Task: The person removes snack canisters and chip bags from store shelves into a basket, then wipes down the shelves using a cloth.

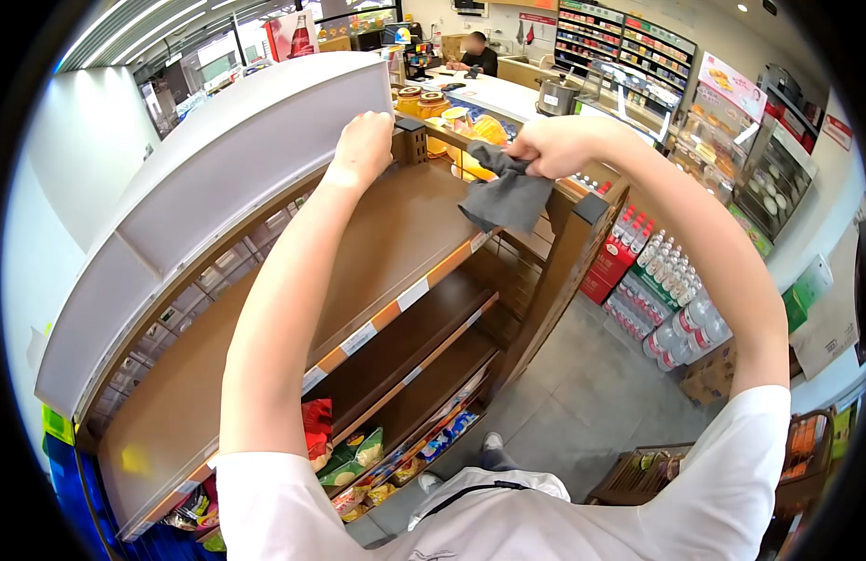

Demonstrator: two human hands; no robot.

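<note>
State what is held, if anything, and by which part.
The right hand holds a grey cloth by its upper part; the left hand cannot be judged.

Bottled drinks (659,271) beside floor tiles (550,411)

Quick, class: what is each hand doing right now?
Left hand: curled closed by the white panel; whether it grips it cannot be told.
Right hand: closed, holding the gray cloth.
</note>
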